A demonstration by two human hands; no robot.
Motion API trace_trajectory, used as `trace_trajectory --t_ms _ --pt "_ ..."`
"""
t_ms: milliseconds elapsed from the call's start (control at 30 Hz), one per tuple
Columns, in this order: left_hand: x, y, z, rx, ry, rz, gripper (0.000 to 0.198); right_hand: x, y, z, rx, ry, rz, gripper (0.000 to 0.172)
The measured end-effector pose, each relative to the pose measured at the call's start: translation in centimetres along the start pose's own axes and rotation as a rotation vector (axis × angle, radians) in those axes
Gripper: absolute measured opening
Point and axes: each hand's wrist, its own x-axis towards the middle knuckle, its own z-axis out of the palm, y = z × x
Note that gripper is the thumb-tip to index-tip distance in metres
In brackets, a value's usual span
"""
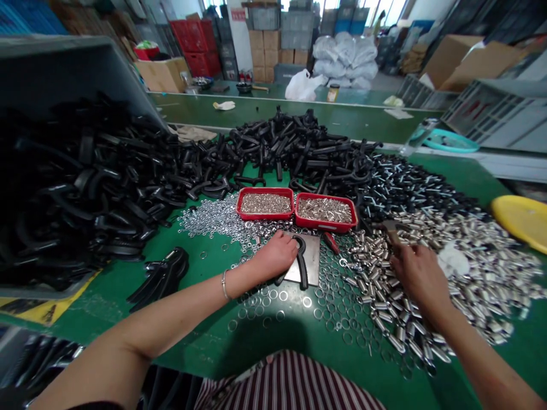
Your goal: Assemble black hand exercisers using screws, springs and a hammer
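Observation:
My left hand (280, 253) is closed at the upper end of a black curved handle (302, 265), which lies on a square metal plate (314, 245). Over the silvery cylindrical parts (478, 285) on the right, my right hand (419, 276) is wrapped round the handle of a hammer (391, 228). Behind the plate stand two red trays (265, 215) (327, 226) filled with small metal pieces. A red-handled tool (331, 242) lies at the plate's right corner. Thin metal rings (307, 302) are scattered in front of and beside the plate.
Black handles fill a grey bin (85, 48) at left and form a heap (294, 142) at the back. More black handles (164, 276) lie left of my forearm. A yellow lid (523, 219) sits at far right, near dark screw-fitted parts (410, 185).

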Motion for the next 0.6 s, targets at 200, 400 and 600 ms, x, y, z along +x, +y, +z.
trace_trajectory --t_ms 200,400,600 --pt "-1.6 0.7 0.3 -0.170 0.054 -0.225 0.022 2.4 1.2 -0.1 0.043 -0.245 0.131 0.039" --pt "-2.1 -3.0 0.1 -0.443 0.213 -0.399 0.028 2.0 1.7 -3.3 0.383 0.008 0.143 0.037" --pt "-0.4 -13.5 0.3 -0.194 0.078 -0.748 0.019 -1.4 -6.6 -9.2 0.931 -0.456 -0.022 0.038"
